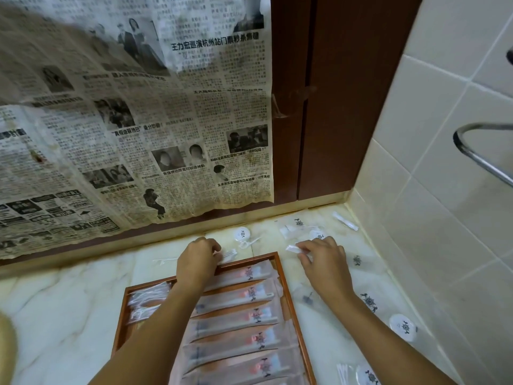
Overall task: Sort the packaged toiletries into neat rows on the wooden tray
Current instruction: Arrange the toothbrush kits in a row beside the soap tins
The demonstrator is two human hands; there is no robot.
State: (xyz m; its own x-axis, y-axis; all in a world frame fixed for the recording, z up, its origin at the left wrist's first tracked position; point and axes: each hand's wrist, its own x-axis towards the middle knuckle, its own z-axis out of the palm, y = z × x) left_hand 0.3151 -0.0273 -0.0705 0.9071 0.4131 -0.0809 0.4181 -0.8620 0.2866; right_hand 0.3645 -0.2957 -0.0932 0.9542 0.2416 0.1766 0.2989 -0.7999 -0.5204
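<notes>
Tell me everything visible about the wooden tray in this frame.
The wooden tray is a shallow rectangle with a reddish-brown raised rim. It lies flat on the pale marble counter, its near end cut off by the frame. A row of long clear packets fills its right side; smaller clear packets are piled at its far left. The left hand hovers over its far rim, the forearm crossing above.

Head camera looks steeply down, close over the countertop [69, 295].
</notes>
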